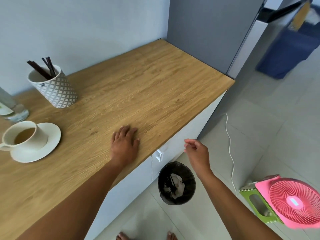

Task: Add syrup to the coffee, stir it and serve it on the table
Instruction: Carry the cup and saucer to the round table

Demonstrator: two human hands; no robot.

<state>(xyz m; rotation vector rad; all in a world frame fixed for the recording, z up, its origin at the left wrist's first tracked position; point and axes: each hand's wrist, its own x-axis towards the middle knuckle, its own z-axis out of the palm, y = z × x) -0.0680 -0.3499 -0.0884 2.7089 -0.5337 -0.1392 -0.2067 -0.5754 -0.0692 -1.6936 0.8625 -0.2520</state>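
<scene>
Since the coffee sits far off to one side, what matters is which hand can reach it. At the left edge of the view a glass bottle (pixel 10 108), probably the syrup, stands cut off by the frame. Just in front of it the coffee cup (pixel 24 137) stands on its saucer (pixel 50 135), holding pale brown coffee and no stirrer, with its handle turned toward eight o'clock, away from both hands. Behind these, near the wall, a patterned holder (pixel 55 89) keeps a few dark stirrers (pixel 43 68).

Further right on the wooden counter (pixel 147 84), the left hand (pixel 125 144) lies palm down with fingers straight and slightly spread, holding nothing. From it the cup lies at about nine o'clock, well apart, with bare wood between.

The right hand (pixel 197 153) hangs off the counter's front edge, above the black bin (pixel 191 177) on the floor. Its fingers are loosely curled, thumb near forefinger, and nothing shows in them. A pink fan (pixel 292 201) leans on a green stool (pixel 256 203) at the far right.

By my reading the left hand is clearly the nearer one. It would sweep toward nine o'clock and meet the saucer's near rim first. The handle faces away, so lifting by the saucer looks easier than by the handle.
</scene>
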